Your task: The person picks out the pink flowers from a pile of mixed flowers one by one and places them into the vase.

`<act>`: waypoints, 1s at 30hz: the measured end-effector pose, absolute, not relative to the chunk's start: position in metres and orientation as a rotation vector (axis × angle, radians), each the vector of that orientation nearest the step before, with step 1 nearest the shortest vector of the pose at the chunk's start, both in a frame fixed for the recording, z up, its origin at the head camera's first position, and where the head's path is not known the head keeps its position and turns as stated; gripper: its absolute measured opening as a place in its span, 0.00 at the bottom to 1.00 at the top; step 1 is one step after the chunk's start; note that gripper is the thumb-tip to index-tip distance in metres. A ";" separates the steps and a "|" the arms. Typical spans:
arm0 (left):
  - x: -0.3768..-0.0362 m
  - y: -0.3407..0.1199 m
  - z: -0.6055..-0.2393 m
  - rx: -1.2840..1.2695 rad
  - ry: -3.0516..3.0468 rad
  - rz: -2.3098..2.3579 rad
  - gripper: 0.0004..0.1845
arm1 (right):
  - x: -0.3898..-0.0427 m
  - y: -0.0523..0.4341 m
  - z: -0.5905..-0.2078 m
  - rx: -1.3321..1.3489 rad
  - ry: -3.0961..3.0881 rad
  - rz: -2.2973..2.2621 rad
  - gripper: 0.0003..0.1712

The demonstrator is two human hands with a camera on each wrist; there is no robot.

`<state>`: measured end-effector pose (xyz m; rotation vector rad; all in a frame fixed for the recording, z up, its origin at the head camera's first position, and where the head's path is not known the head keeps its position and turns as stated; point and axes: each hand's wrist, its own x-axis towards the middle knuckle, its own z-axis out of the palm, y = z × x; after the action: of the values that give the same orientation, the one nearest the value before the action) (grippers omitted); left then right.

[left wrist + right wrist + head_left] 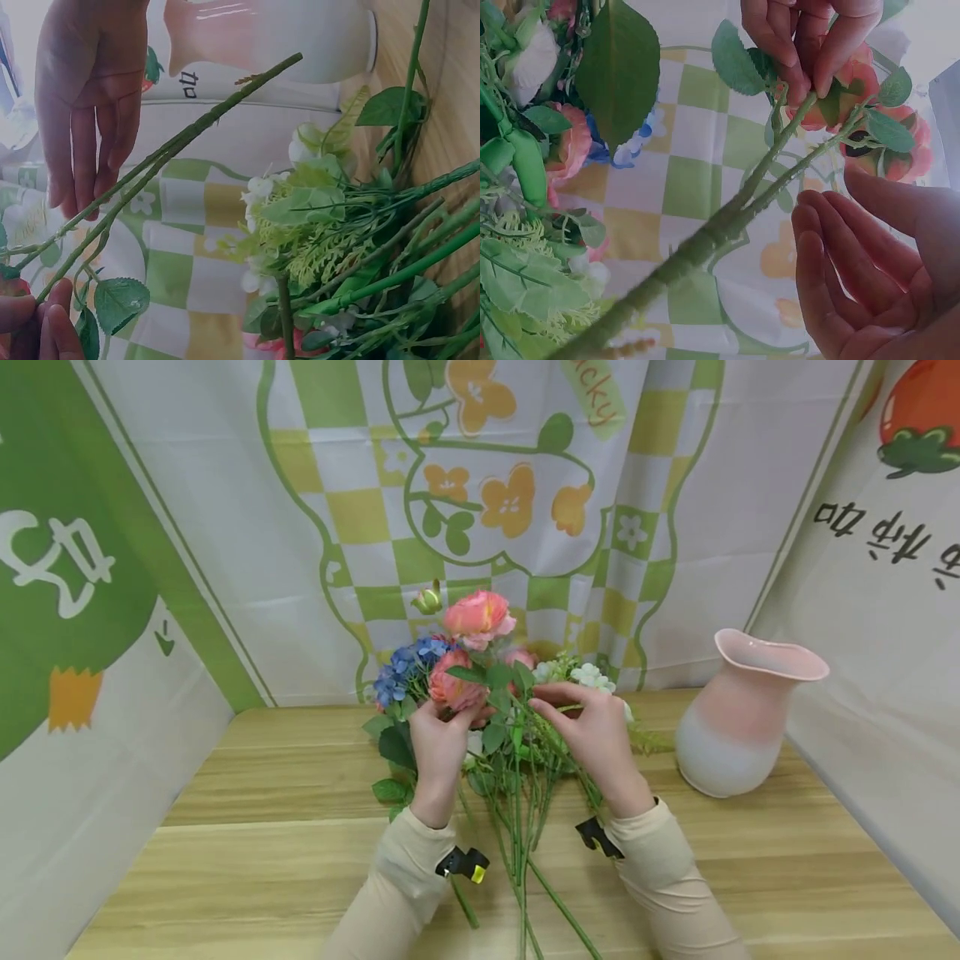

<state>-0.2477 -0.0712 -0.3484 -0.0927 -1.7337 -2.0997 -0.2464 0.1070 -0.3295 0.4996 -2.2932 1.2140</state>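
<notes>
My left hand [442, 743] pinches one branch of a forked green stem [712, 232] that carries coral-pink peonies [480, 617]. In the right wrist view, the left fingertips [810, 79] close on it just below a bloom. The thick lower stem slants free, its cut end showing in the left wrist view. My right hand [596, 739] is beside the branch and leaves [502, 681], its fingers loosely extended, holding nothing. Behind both hands lie blue hydrangeas [408, 668], white blossoms [592, 677] and leafy greenery, partly hidden by the hands.
A pink-and-white vase [738, 718] with a flared rim stands on the right of the wooden table [285, 827]. Several green stems [558, 906] stretch toward the front edge between my forearms. A printed checkered cloth [360, 510] hangs behind.
</notes>
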 end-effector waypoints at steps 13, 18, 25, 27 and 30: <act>-0.245 -0.072 -0.360 -0.100 -1.782 -2.085 0.09 | -0.245 0.098 -0.336 0.572 -2.328 1.191 0.11; -0.245 -0.072 -0.363 -0.105 -1.792 -2.084 0.09 | -0.245 0.096 -0.337 0.590 -2.332 1.174 0.11; -0.245 -0.069 -0.365 -0.111 -1.822 -2.076 0.09 | -0.246 0.095 -0.338 0.604 -2.332 1.147 0.09; -0.244 -0.068 -0.365 -0.113 -1.823 -2.084 0.09 | -0.245 0.095 -0.337 0.601 -2.332 1.145 0.09; -0.244 -0.067 -0.366 -0.123 -1.825 -2.103 0.09 | -0.244 0.095 -0.337 0.589 -2.339 1.138 0.08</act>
<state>-0.2442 -0.0667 -0.3659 -0.1229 -1.8252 -2.1029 -0.2444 0.0952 -0.3371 0.5893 -2.3386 1.1381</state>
